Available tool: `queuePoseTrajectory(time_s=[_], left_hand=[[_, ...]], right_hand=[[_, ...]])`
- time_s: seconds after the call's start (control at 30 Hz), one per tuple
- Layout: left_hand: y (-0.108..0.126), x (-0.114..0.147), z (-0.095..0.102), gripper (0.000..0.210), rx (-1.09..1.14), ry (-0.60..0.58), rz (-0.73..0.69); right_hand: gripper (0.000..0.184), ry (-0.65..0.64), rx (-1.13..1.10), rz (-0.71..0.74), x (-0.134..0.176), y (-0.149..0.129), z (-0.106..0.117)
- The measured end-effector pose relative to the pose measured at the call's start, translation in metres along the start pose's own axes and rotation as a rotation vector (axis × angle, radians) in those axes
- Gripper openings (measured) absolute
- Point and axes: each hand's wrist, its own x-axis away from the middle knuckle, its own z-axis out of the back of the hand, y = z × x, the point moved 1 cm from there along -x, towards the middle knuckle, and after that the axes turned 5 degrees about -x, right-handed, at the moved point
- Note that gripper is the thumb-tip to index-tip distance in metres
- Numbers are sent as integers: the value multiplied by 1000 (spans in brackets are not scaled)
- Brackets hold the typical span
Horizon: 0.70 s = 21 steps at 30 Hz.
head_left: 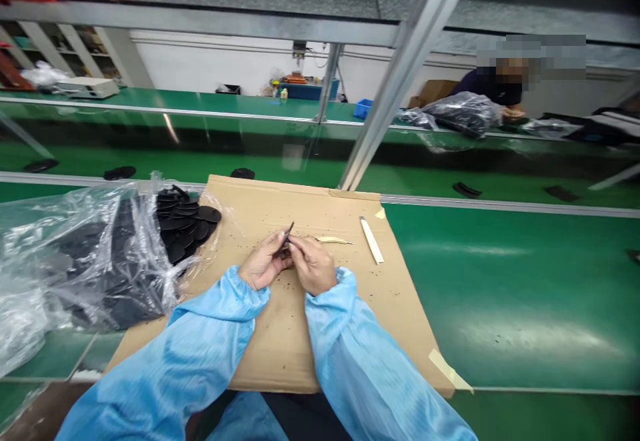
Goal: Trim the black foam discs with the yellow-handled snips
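A thin black plastic piece (289, 233), seen nearly edge-on, is held above the cardboard sheet. My left hand (265, 262) grips it from the left between thumb and fingers. From the right, the closed fingers of my right hand (315, 264) pinch the same piece; any small tool inside them is hidden. Just beyond my right hand lies a thin cream-coloured tool (333, 240) with a pointed tip. Farther right rests a white-handled knife (371, 240). To the left, flat black oval pieces (183, 224) spill out of a clear plastic bag (100, 254).
The cardboard (270, 361) is taped to the green bench and dotted with black scraps. Behind it runs a green conveyor (300, 174) carrying scattered black pieces. A slanted metal post (385, 88) rises near the cardboard's far edge. Across the line, a person (493, 88) works beside plastic bags.
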Motion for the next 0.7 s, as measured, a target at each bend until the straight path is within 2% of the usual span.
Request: queuePoseTrajectory(time_s=[0.13,0.27,0.37,0.47,0.57,0.63,0.7], left_hand=[[-1,-1,3,36,-60,45,-60],[4,-1,5,25,-113,141,-113],[11,-4,-1,37,-208,178,-163],[20,-25,-14,45,-366,236,-244],[41,-71,-31,46,-714,376,-422],[61,-107,-44,42,-1115,460,-599],[77,-141,-60,37,-1491,466,-806]], right_hand=[[28,41,79,28,5,-1,-8],[28,95,86,-72,6,0,-14],[33,170,114,-127,6,-4,-13],[36,257,109,-125,7,-8,-9],[35,294,122,-115,8,-9,-7],[34,252,147,-102,9,-10,-6],[32,192,179,-103,11,-11,-7]])
